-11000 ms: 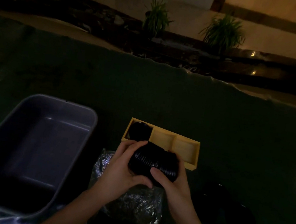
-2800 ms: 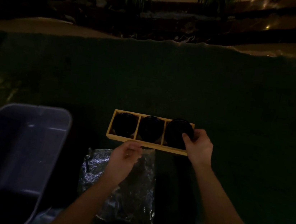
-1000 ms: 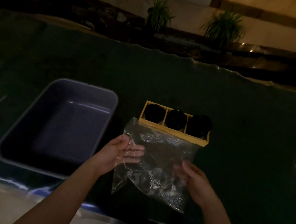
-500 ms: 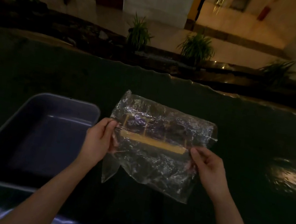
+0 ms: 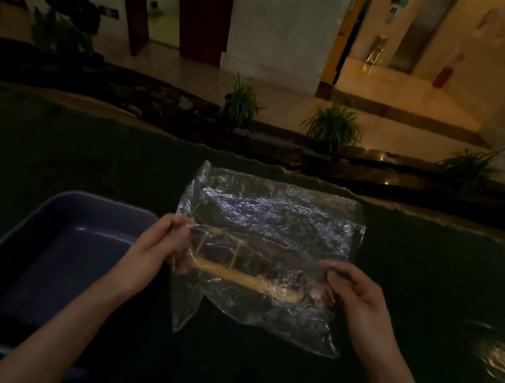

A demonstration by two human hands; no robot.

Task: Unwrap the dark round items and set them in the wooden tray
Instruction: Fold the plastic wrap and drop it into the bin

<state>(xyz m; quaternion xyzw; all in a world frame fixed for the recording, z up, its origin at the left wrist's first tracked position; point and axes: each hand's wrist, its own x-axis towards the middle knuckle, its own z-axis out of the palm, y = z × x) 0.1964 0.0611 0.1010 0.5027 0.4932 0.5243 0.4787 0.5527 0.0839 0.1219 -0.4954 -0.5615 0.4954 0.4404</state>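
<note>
Left hand (image 5: 153,250) and right hand (image 5: 356,296) each pinch a side edge of the crinkled clear plastic sheet (image 5: 266,251), held up taut; through it the wooden tray (image 5: 246,279) shows dimly on the dark table (image 5: 58,146); its dark round items are hard to make out; the grey tub (image 5: 44,247), left, is cut off.

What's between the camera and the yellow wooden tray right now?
In the head view, a crinkled clear plastic sheet, held up by the left hand and right hand, hangs before the yellow wooden tray.
</note>
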